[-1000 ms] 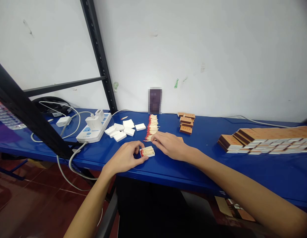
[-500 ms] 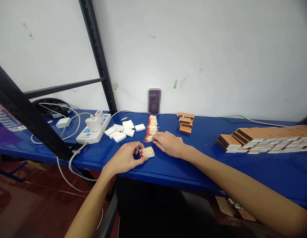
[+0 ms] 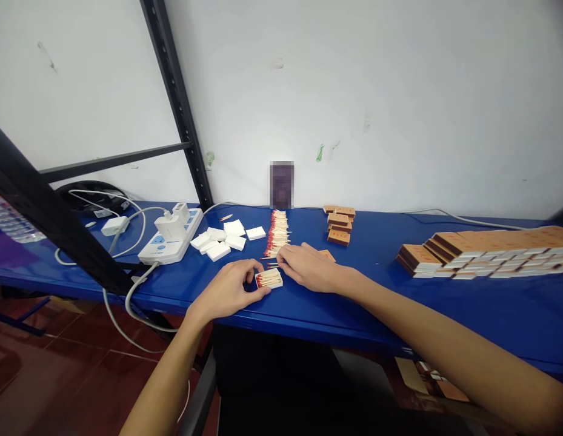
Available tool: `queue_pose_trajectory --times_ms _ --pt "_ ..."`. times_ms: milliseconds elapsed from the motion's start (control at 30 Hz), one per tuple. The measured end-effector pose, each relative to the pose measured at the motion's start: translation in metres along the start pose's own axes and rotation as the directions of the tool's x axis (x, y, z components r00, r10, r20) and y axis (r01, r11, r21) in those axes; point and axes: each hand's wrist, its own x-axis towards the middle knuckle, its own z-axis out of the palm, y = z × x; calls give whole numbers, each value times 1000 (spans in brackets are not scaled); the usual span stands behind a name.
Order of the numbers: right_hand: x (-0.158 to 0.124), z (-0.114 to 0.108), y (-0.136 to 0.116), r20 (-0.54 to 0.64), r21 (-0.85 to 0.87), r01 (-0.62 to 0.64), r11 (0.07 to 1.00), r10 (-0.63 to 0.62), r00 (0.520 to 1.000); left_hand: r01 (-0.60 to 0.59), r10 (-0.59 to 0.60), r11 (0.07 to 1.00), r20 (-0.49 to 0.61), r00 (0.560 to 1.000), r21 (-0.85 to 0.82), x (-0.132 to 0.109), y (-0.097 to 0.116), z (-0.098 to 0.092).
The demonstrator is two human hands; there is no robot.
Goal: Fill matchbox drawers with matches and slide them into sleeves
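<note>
Clamping match tray (image 3: 269, 278), left hand (image 3: 229, 290) grip unchanged; right hand (image 3: 311, 267) at loose matches (image 3: 273, 264), nearer tray, grip unclear.

Right hand (image 3: 311, 267) slightly nearer the match tray (image 3: 269, 278).

Gripping an open tray of matches (image 3: 269, 278) on the blue table (image 3: 445, 303) with the left hand (image 3: 226, 290), thumb and fingers at the tray's left end. Resting the right hand (image 3: 308, 268) just right of the tray, knuckles up, fingertips down among a few loose matches just behind it; unclear whether pinching any. Behind the tray, stretching toward the wall: a long heap of red-tipped matches (image 3: 277, 233). Behind and left of the tray: a cluster of empty white trays (image 3: 222, 241), then a white power strip (image 3: 172, 236) with plugs and cables. Behind and right of the tray: a small stack of brown boxes (image 3: 340, 221). Far right of the tray: long rows of boxes (image 3: 490, 251), brown and white.
</note>
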Motion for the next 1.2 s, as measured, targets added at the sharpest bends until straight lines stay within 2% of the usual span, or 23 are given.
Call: queue_pose_trajectory --times_ms 167,300,500,700,800,900,1033,1133,1200 --pt "-6 -15 -16 -57 74 -1 997 5 998 0 0 1000 -4 1000 2 0 0 0" --pt "-9 -17 -19 -45 152 73 986 -67 997 -3 3 1000 -5 1000 -2 -1 0 0" --pt "-10 -12 -6 -36 157 -78 985 85 996 -14 14 1000 2 1000 -4 0 0 0" --pt "-11 -7 -2 46 117 0 993 -5 999 -44 44 999 4 999 9 -3 2 0" --pt "-10 -9 -4 34 39 -48 998 47 998 -37 37 999 4 999 10 -4 3 0" --pt "-11 -14 -5 -30 93 -106 990 109 994 -25 25 1000 4 1000 -5 -3 3 0" --pt "-13 -13 -11 -92 229 -33 973 55 994 -24 24 1000 -12 1000 -12 -2 3 0" --pt "-10 -8 -17 -72 227 29 973 -13 997 -21 21 1000 -18 1000 -4 -3 3 -1" --pt "-7 -5 -17 -83 187 14 982 2 997 -16 16 1000 -15 1000 -1 -3 3 -1"
